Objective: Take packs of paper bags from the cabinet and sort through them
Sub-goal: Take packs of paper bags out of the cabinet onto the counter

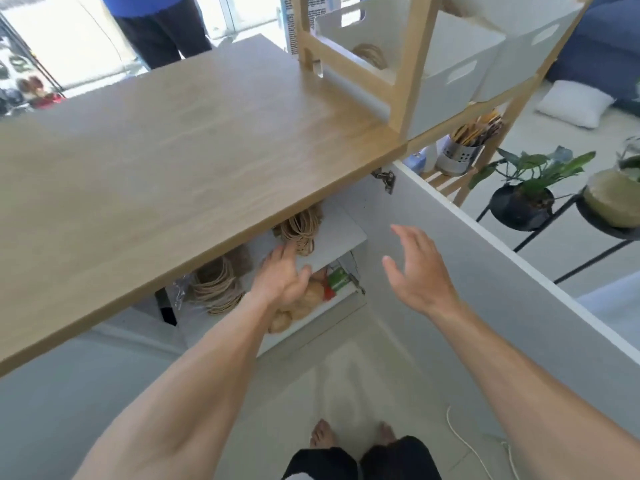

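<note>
The white cabinet under the wooden countertop [194, 147] stands with its door [485, 271] swung wide to the right. On the upper shelf [339, 237] lies a pack of paper bags with twine handles [301, 226]; a second pack [216, 282] sits lower left in clear wrap. My left hand [282, 277] reaches into the cabinet just below the upper pack, fingers spread, holding nothing. My right hand [414, 268] hovers open in front of the door's inner face. Brown rounded items [298, 306] and a green packet [337, 280] lie on the lower shelf.
A wooden rack with white bins [460, 64] stands on the counter's right end. A metal utensil holder [457, 154] and potted plants [523, 195] are beyond the door. Another person [156, 22] stands behind the counter. A white cable [467, 441] lies on the floor by my bare feet.
</note>
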Motion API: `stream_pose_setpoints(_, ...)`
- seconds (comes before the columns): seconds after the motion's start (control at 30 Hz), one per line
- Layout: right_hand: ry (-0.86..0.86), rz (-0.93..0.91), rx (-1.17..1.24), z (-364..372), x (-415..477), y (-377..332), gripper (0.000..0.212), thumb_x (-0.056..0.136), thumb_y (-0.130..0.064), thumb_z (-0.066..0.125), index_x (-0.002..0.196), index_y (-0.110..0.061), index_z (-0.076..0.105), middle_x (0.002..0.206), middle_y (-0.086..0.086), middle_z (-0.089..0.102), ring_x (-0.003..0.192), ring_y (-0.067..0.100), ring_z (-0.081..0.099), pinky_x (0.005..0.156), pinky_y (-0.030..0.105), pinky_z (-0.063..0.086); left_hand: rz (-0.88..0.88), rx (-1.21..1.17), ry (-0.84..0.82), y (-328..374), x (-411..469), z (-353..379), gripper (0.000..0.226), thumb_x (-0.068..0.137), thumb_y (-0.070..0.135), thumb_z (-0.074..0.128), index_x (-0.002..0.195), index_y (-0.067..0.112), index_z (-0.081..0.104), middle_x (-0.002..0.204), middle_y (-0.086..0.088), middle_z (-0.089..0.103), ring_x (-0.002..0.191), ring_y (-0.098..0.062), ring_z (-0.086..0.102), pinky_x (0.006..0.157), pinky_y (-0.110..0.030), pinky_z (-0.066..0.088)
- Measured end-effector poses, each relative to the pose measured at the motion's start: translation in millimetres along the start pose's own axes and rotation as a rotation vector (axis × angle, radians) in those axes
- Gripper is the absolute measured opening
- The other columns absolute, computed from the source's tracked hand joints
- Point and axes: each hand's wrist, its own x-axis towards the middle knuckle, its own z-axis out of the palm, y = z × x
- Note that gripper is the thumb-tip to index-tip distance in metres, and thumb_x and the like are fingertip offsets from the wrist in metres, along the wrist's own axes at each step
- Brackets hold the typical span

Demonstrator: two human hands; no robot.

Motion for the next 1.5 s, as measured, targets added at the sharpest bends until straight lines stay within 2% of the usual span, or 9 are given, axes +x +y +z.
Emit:
stream_pose_setpoints(0.23,-0.033,-0.051,0.065,81,56,19,0.058,0.094,-0.037,0.043,0.142,-0.007,0.034,0.145,0.015,0.040,0.131,0.027,0.034,0.102,0.030,0.022,-0.144,-0.309,0.292,-44,53,30,0.067,0.097,0.043,0.042,0.152,0.016,0.016,0.159,-0.011,0.020,0.144,-0.031,0.022,0.113,-0.041,0.022)
stream_pose_setpoints(0.53,0.026,-0.120,0.186,181,127,68,0.060,0.097,-0.043,0.039,0.148,-0.014,0.025,0.151,0.017,0.030,0.136,0.031,0.029,0.109,0.041,0.023,-0.180,-0.414,0.518,-92,135,64,0.069,0.098,0.053,0.029,0.153,0.015,0.010,0.162,-0.005,0.012,0.148,-0.021,0.009,0.115,-0.036,0.010)
stream_pose_setpoints(0.73,0.048,-0.065,0.379,221,183,85,0.072,0.091,-0.063,0.031,0.151,-0.026,0.015,0.157,0.008,0.019,0.140,0.027,0.025,0.104,0.032,0.018,-0.327,-0.836,0.622,-106,196,61,0.071,0.092,0.062,0.026,0.151,0.023,0.022,0.159,-0.007,0.025,0.142,-0.030,0.027,0.114,-0.046,0.019)
stream_pose_setpoints(0.93,-0.036,0.157,0.675,236,231,91,0.098,0.065,-0.087,0.025,0.149,-0.040,0.011,0.159,-0.002,0.016,0.143,0.027,0.018,0.112,0.051,0.018,-0.293,-1.380,0.560,-123,226,62,0.081,0.084,0.072,0.036,0.150,0.025,0.025,0.146,-0.014,0.043,0.122,-0.036,0.048,0.105,-0.052,0.029)
stream_pose_setpoints(1.07,-0.166,0.259,0.755,248,256,93,0.105,0.057,-0.092,0.026,0.148,-0.041,0.019,0.157,0.002,0.023,0.138,0.032,0.028,0.105,0.059,0.027,-0.238,-1.642,0.494,-148,233,65,0.086,0.079,0.076,0.037,0.141,0.017,0.039,0.106,-0.013,0.062,0.092,-0.037,0.060,0.102,-0.063,0.032)
stream_pose_setpoints(1.27,-0.261,0.176,0.775,262,270,97,0.076,0.080,-0.078,0.029,0.145,-0.039,0.029,0.155,0.005,0.028,0.139,0.029,0.026,0.107,0.046,0.018,-0.239,-1.540,0.363,-152,238,72,0.060,0.083,0.069,0.038,0.101,0.018,0.062,0.111,-0.007,0.062,0.097,-0.028,0.059,0.099,-0.054,0.037)
stream_pose_setpoints(1.33,-0.310,0.214,0.818,268,270,97,0.079,0.076,-0.082,0.032,0.144,-0.043,0.029,0.157,0.006,0.024,0.139,0.033,0.024,0.106,0.051,0.016,-0.319,-1.419,0.324,-145,241,76,0.061,0.077,0.069,0.048,0.111,0.019,0.060,0.124,-0.008,0.057,0.110,-0.032,0.054,0.103,-0.056,0.035)
stream_pose_setpoints(1.4,-0.356,0.258,0.835,275,269,97,0.095,0.063,-0.090,0.034,0.145,-0.044,0.024,0.158,0.008,0.020,0.139,0.039,0.024,0.106,0.058,0.016,-0.349,-1.380,0.274,-137,242,83,0.090,0.060,0.075,0.053,0.132,0.021,0.052,0.138,-0.009,0.050,0.124,-0.037,0.046,0.105,-0.062,0.032)
stream_pose_setpoints(1.5,-0.408,0.277,0.886,286,268,98,0.115,0.046,-0.093,0.038,0.147,-0.040,0.023,0.157,0.009,0.025,0.138,0.040,0.024,0.107,0.058,0.016,-0.309,-1.423,0.218,-131,243,92,0.110,0.043,0.082,0.053,0.137,0.025,0.050,0.140,-0.010,0.051,0.121,-0.040,0.050,0.098,-0.061,0.042)
